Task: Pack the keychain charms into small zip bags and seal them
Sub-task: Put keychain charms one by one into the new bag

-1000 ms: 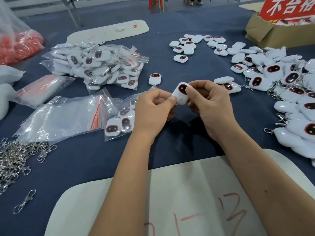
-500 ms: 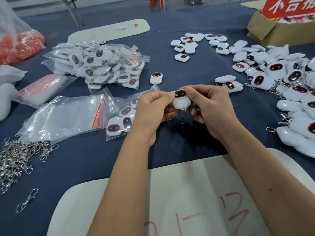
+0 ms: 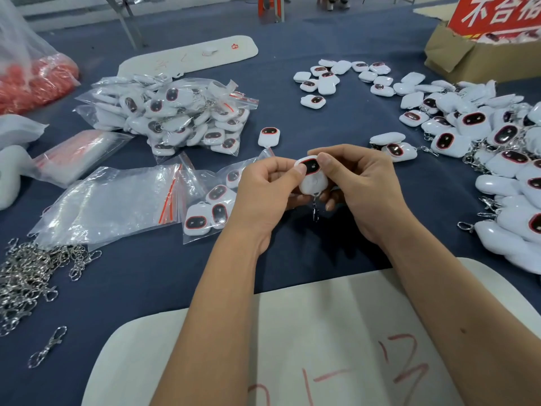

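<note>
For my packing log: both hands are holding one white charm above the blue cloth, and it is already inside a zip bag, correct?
Not quite. The head view shows the left hand and right hand pinching a bare charm, its clasp dangling below; it is not in a zip bag. The rest holds.

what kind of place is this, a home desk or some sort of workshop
Most likely a small packing or assembly workshop, not a home desk: a big heap of identical white charms, a pile of filled zip bags, loose metal clasps, and a cardboard box with a red printed sign.

Packing workshop, hand assembly line

Blue-clothed table [image 3: 292, 259] heaped with loose charms [image 3: 497, 159], bagged charms [image 3: 181, 118], metal clasps [image 3: 26, 276], a reject carton [image 3: 468, 57].
</note>
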Demonstrator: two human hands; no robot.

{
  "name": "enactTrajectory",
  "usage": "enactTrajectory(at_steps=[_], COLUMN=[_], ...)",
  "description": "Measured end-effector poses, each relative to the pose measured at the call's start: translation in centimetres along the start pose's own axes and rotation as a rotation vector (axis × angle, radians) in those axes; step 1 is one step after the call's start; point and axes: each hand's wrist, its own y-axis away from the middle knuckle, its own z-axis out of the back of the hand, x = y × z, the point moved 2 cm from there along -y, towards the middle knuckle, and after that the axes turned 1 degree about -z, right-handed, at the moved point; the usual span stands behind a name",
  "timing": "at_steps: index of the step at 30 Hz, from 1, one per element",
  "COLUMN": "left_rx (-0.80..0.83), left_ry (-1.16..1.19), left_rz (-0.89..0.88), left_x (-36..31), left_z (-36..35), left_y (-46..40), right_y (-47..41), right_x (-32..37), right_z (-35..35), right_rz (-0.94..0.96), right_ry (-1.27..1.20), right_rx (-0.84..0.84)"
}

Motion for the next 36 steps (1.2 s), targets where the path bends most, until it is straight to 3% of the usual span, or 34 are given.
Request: enactTrajectory(at_steps=[15,19,36], left_rx=[-0.041,-0.016,-0.043], left_ry=[-0.219,-0.251,-0.306], left_rz=[-0.226,-0.237,-0.292], left_x=[-0.04,0.01,-0.5], left_z=[0.21,0.01,-0.07], left_y=[-0.22,-0.16,-0.09], right_y=[0.18,0.12,0.07], right_x=[0.47,0.56,0.72], right_z=[-0.33,-0.1,-0.17], right_rz=[0.008,0.047,0.027], right_ry=[0.103,0.211,0.24], right_rx=[0.029,-0.018,-0.003])
